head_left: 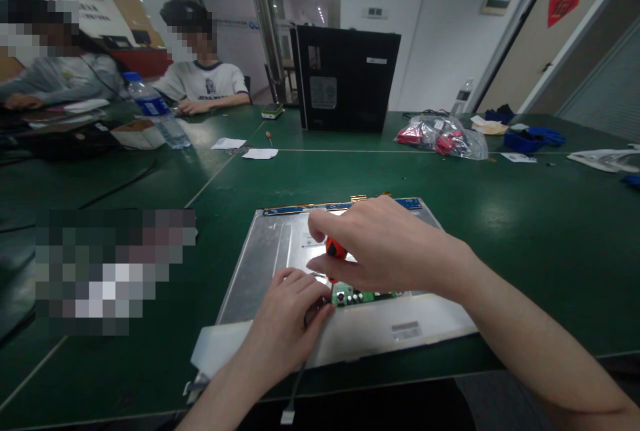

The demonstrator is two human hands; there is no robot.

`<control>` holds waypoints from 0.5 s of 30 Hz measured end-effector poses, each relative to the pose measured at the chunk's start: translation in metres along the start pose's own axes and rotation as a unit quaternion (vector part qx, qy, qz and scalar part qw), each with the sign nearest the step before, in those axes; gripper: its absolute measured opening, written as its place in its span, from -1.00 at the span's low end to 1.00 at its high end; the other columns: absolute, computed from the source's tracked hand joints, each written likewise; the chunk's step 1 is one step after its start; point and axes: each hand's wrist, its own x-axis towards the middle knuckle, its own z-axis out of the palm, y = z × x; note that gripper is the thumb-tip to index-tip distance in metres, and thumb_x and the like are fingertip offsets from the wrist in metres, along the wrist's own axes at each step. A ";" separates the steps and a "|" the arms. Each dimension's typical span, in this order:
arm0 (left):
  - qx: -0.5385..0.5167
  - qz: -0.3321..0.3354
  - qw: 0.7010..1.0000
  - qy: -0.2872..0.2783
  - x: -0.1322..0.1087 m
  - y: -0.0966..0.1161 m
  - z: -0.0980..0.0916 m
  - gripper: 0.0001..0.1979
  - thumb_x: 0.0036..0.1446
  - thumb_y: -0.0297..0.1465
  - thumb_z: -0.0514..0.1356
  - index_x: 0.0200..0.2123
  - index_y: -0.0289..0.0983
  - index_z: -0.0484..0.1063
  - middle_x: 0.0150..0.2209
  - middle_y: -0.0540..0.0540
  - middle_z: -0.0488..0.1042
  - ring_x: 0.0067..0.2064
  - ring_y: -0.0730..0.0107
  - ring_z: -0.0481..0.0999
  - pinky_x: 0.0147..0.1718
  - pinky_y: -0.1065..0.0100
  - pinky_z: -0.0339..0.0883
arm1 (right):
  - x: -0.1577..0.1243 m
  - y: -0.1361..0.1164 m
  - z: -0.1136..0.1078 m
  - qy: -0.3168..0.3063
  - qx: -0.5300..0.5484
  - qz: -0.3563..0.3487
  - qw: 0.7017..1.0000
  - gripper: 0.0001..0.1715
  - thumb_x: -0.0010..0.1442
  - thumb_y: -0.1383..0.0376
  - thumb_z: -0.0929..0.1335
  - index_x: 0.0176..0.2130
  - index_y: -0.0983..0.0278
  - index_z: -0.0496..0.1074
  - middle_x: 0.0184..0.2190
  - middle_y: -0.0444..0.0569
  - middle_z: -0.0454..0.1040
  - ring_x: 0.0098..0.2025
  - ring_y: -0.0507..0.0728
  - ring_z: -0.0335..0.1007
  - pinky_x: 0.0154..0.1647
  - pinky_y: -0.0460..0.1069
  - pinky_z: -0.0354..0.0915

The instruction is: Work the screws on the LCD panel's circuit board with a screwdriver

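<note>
A flat metal-backed display panel (243, 263) lies on the table in front of me, with a green circuit board (367, 297) near its front edge. My right hand (380, 244) is closed above that board around a screwdriver (335, 248) with a red-and-black handle, its tip hidden. Beside it, my left hand (295, 311) rests low on the panel, fingers pinched at the left end of the board. A thin dark cable (298, 377) runs out from under those fingers and hangs over the table edge, ending in a white plug (287, 415).
Behind the panel stands a black computer case (347, 81). Clear plastic bags (443, 136) with red items lie to its right. A water bottle (157, 111) and paper slips (260, 153) are at the left. Two people sit across the green table (525, 237).
</note>
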 end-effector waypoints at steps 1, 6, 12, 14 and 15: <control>0.001 0.000 1.000 -0.001 0.000 0.000 0.000 -0.89 0.09 -0.49 0.11 -0.36 -0.22 0.42 -0.36 -0.04 0.54 -0.27 0.25 0.45 -0.18 0.19 0.20 | 0.000 0.000 0.000 -0.001 0.000 0.000 1.000 -0.78 0.26 0.20 0.25 -0.13 0.27 0.29 -0.44 -0.10 0.48 -0.51 0.02 0.24 -0.51 -0.06 -0.08; -0.001 0.000 1.000 -0.007 -0.001 -0.002 0.003 -0.91 0.11 -0.49 0.11 -0.39 -0.24 0.41 -0.40 -0.03 0.52 -0.29 0.24 0.44 -0.19 0.17 0.21 | -0.003 -0.002 -0.002 -0.003 0.021 -0.023 1.000 -0.73 0.17 0.29 0.26 -0.10 0.31 0.25 -0.42 -0.10 0.47 -0.52 0.02 0.21 -0.54 -0.06 -0.07; -0.002 -0.002 1.000 0.009 -0.003 -0.003 0.004 -0.88 0.09 -0.49 0.10 -0.41 -0.23 0.43 -0.40 -0.06 0.52 -0.28 0.22 0.44 -0.19 0.17 0.23 | -0.002 0.000 -0.001 -0.007 0.023 -0.030 0.999 -0.65 0.25 0.07 0.26 -0.11 0.28 0.28 -0.40 -0.07 0.49 -0.45 0.05 0.29 -0.51 -0.06 -0.05; 0.000 -0.006 1.000 0.001 -0.002 -0.001 0.002 -0.88 0.09 -0.48 0.11 -0.40 -0.23 0.44 -0.39 -0.06 0.52 -0.28 0.22 0.44 -0.20 0.18 0.24 | -0.001 0.001 0.000 -0.006 0.007 -0.019 1.000 -0.66 0.27 0.05 0.24 -0.16 0.26 0.30 -0.43 -0.08 0.49 -0.47 0.04 0.29 -0.51 -0.06 -0.06; 0.000 -0.006 1.000 -0.004 -0.002 0.000 0.001 -0.88 0.09 -0.48 0.11 -0.39 -0.22 0.44 -0.39 -0.05 0.52 -0.28 0.22 0.44 -0.19 0.17 0.23 | -0.001 0.001 0.000 -0.003 -0.001 -0.013 1.000 -0.70 0.28 0.07 0.24 -0.19 0.25 0.31 -0.44 -0.09 0.48 -0.48 0.03 0.27 -0.52 -0.06 -0.07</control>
